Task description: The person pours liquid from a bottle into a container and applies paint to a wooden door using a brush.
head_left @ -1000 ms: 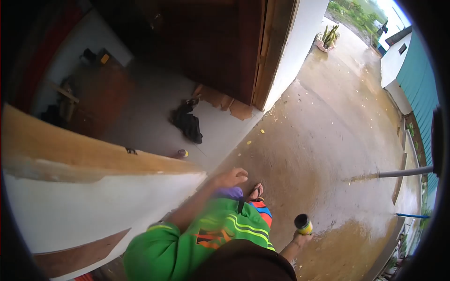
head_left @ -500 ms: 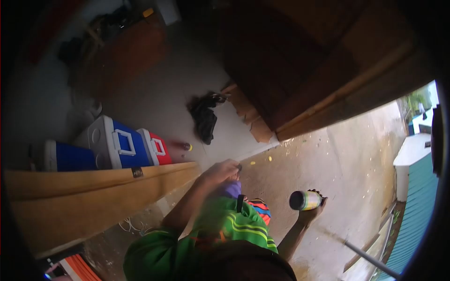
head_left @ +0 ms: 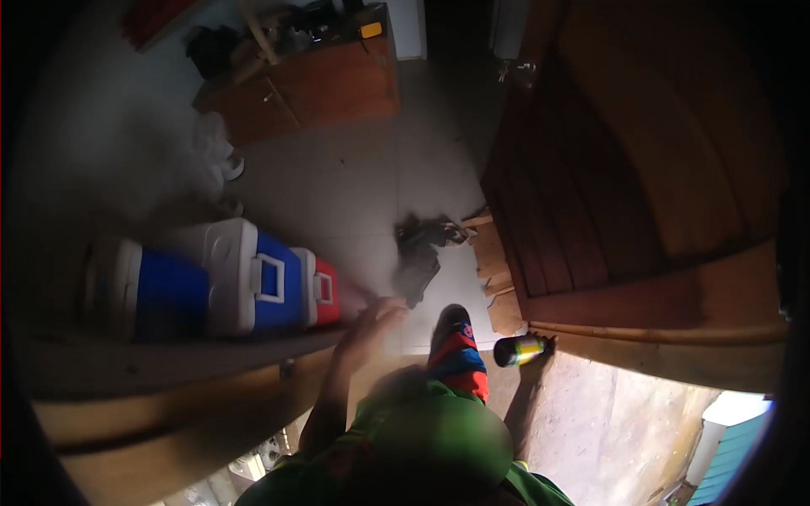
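Green shirt (head_left: 536, 489) on, has just turned from wet paving (head_left: 599, 422) into the doorway, nearer 3 coolers (head_left: 278, 316). Grasps a bottle (head_left: 525, 348) in the right hand (head_left: 548, 345), near the wooden door (head_left: 591, 185). Cannot tell the blurred left hand's (head_left: 381, 320) grip.

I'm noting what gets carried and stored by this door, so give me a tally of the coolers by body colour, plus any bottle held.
Blue: 2, the middle cooler and the leftmost cooler
Red: 1, the rightmost cooler
Held bottle, in the right hand: 1
Total: 4
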{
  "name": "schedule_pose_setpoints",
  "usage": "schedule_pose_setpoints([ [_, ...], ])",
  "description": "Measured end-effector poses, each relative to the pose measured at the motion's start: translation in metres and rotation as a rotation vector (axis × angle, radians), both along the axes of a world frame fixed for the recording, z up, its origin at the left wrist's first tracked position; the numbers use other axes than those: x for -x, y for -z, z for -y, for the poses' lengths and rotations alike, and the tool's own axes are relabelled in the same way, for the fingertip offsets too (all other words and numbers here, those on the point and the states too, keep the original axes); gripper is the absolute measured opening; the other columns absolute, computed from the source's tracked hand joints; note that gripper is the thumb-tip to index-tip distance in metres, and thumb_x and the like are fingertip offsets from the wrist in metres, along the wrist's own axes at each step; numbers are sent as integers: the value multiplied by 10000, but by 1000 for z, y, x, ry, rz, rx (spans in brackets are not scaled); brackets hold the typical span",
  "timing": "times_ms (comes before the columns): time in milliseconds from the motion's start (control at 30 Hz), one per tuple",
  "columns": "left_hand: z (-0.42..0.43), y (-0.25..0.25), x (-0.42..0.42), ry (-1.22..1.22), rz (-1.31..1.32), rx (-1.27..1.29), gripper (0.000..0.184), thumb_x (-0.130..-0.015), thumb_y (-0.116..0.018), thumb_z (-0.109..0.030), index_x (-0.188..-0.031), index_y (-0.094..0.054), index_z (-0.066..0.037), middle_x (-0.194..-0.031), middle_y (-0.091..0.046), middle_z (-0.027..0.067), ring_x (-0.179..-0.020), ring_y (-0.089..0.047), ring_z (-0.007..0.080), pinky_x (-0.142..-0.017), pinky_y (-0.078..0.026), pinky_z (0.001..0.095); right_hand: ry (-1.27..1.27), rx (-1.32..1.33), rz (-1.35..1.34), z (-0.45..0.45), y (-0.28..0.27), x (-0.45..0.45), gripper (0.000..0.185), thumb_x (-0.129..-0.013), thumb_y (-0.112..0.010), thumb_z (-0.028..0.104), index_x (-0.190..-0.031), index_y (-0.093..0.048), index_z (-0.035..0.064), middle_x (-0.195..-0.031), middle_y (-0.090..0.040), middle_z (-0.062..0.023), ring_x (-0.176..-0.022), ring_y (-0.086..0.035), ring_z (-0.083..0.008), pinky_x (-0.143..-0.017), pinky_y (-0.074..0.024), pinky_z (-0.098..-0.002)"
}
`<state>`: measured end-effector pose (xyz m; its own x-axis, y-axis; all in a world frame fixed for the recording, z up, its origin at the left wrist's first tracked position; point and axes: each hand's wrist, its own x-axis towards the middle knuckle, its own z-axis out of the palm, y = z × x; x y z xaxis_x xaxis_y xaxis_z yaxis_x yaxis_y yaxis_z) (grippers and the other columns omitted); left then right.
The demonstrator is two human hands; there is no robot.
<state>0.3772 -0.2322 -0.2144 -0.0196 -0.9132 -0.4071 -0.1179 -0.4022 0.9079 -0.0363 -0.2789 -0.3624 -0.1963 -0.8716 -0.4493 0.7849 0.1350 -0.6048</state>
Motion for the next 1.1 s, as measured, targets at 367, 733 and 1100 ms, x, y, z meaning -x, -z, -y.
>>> schedule_pose_setpoints([
  [367,204,224,10,99,-310,136,683,-1061,-444,-446,-1536,-232,-3,-1487,-453,146,-1288,-524,253,-1078,-442,390,-476,55,-92,227,-92,-201,379,-1010,-507,469,-916,-629,123,-785,-661,-73,-769,-683,-288,-740,-575,-473],
  [733,404,-67,-148,381,-611,-171,1055,-896,-284,-828,-1579,-196,-29,-1552,-374,210,-1392,-426,330,-1082,-435,498,-756,291,18,442,-233,-319,265,-1033,-495,352,-1032,-560,96,-947,-622,-85,-920,-619,-199,-856,-510,-388],
  [1100,558,-55,-116,863,-817,-350,878,-868,-659,-606,-1445,-401,3,-1303,-605,132,-1127,-625,226,-930,-513,370,-328,252,-380,502,-318,-326,456,-1000,-547,469,-1016,-636,22,-850,-680,-81,-830,-660,-180,-749,-527,-328],
])
